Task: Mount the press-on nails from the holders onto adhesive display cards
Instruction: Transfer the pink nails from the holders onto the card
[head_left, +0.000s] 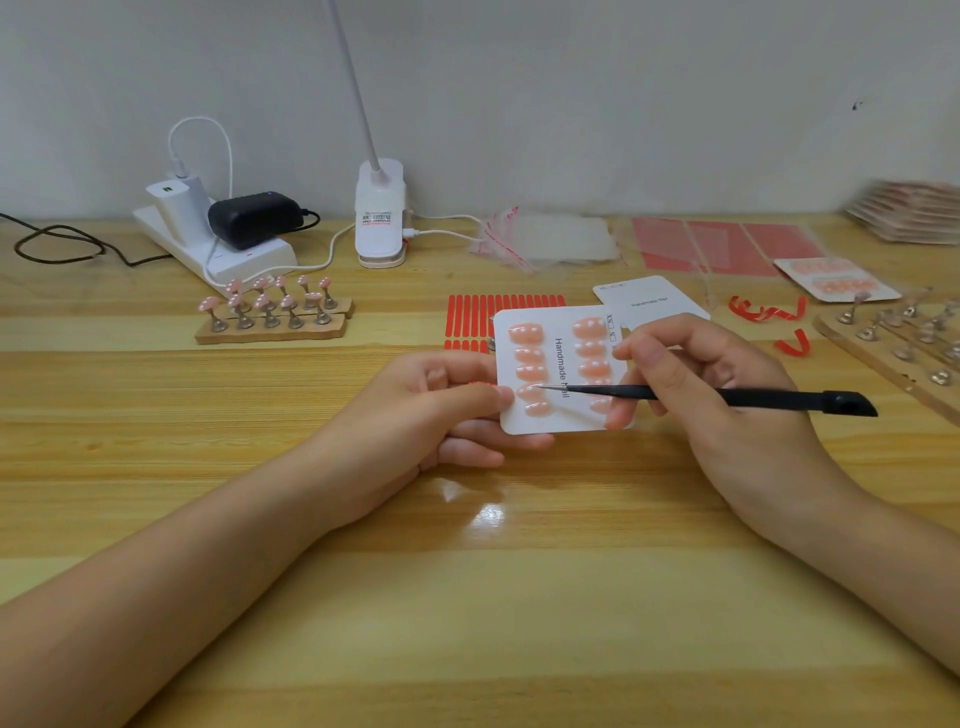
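Now my left hand (436, 410) pinches the display card (558, 371) (nails in two columns); my right hand (711, 384) grips the tweezers (727, 397), tip pointing toward nine o'clock onto a nail (530, 391).

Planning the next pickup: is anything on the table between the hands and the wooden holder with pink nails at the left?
Nothing visible. Bare tabletop lies between the left hand and the wooden holder. Both hands are occupied though: the left holds the display card, the right hand a black pointed tool.

Striped wooden table (467, 597) against a plain pale wall (571, 93).
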